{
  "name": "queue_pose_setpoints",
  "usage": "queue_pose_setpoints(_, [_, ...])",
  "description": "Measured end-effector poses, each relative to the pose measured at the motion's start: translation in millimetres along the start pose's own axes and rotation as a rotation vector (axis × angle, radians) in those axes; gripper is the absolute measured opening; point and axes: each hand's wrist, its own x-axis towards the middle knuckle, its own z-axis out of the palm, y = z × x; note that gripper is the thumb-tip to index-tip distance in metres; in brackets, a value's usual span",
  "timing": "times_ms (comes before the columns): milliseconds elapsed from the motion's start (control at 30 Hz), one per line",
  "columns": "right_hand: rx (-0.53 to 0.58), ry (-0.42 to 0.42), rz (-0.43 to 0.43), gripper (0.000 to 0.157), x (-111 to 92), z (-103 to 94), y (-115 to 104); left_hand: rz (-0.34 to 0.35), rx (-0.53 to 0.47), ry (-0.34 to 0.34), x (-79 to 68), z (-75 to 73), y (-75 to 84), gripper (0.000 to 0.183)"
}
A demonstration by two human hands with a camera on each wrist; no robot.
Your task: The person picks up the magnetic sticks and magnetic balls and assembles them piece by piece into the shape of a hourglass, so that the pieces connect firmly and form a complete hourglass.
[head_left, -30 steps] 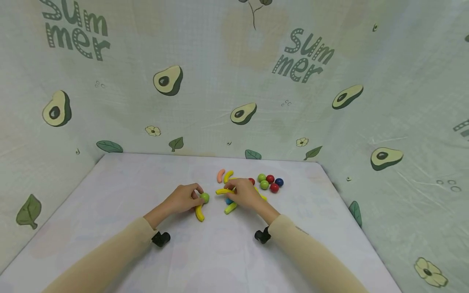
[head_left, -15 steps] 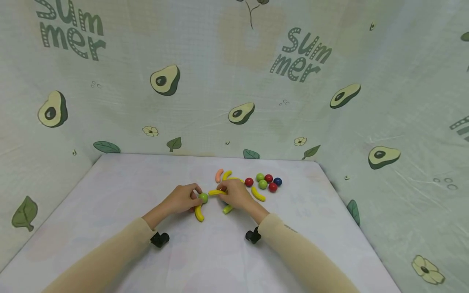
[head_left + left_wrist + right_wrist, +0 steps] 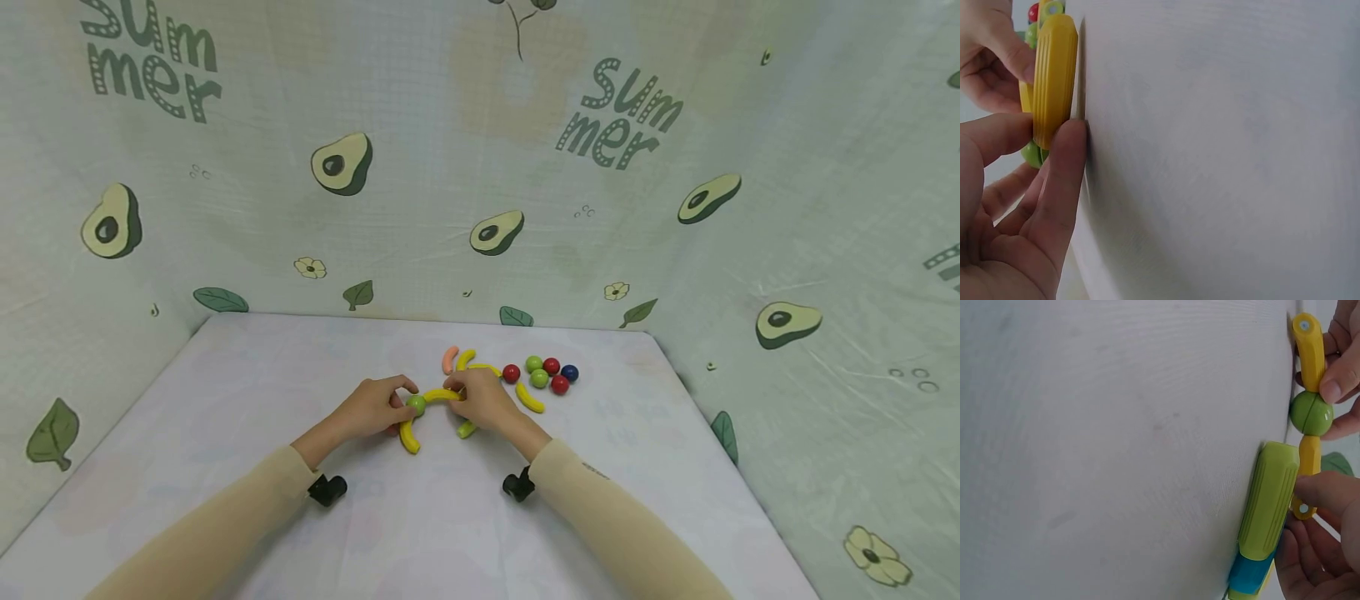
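In the head view, my left hand (image 3: 377,407) pinches a green ball (image 3: 417,406) between thumb and fingers. A curved yellow toy stick (image 3: 409,437) reaches from the ball toward me. My right hand (image 3: 483,398) grips a second curved yellow stick (image 3: 438,395), whose left end meets the ball. The right wrist view has the green ball (image 3: 1311,414) between the two yellow sticks, in one line. Close beside my right fingers lies a lime green stick (image 3: 1266,500) joined to a blue part (image 3: 1246,572). Something red (image 3: 393,430) is mostly hidden under my left hand.
Behind my right hand lie a pink curved stick (image 3: 450,359) and yellow curved sticks (image 3: 466,360). To its right are a loose yellow stick (image 3: 529,398), a red ball (image 3: 511,373) and a cluster of green, red and blue balls (image 3: 551,367). A patterned cloth wall (image 3: 420,250) stands behind.
My right hand has carried its yellow stick leftward from the pile, and the stick's end now meets the green ball. My left hand stays almost in place, holding the ball.
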Motion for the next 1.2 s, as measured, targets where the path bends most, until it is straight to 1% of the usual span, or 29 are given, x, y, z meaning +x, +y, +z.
queue_pose_setpoints(100, [0.013,0.001,-0.005,0.021,0,-0.6,1,-0.001,-0.015,-0.009,-1.1,-1.1,0.4,0.032])
queue_pose_setpoints(167, [-0.001,-0.001,-0.016,0.020,1,-0.2,1,0.004,-0.015,-0.010,-1.5,-1.7,0.2,0.030])
queue_pose_setpoints(233, [-0.014,-0.002,-0.027,0.019,1,0.3,0,0.021,-0.003,-0.009,-1.3,-2.0,-0.2,0.029])
queue_pose_setpoints(367, [-0.016,-0.012,-0.035,0.020,2,2.0,-1,0.062,0.050,0.011,0.6,-1.7,-1.2,0.029])
queue_pose_setpoints(467, [0.005,-0.029,-0.041,0.021,3,3.8,-2,0.078,0.077,0.027,2.9,-0.9,-1.0,0.029])
queue_pose_setpoints(700, [0.054,-0.030,-0.111,0.020,6,8.9,-7,0.109,0.071,0.043,6.6,1.6,1.2,0.024])
queue_pose_setpoints(833, [0.076,-0.044,-0.116,0.021,6,10.3,-8,0.120,0.073,0.051,5.6,1.7,3.6,0.020])
queue_pose_setpoints(1033, [0.069,-0.049,-0.115,0.020,6,12.9,-7,0.083,0.067,0.045,4.2,2.1,6.6,0.015])
queue_pose_setpoints(1200, [0.056,-0.040,-0.126,0.022,1,9.9,-8,0.058,0.054,0.047,5.7,4.3,6.8,0.013])
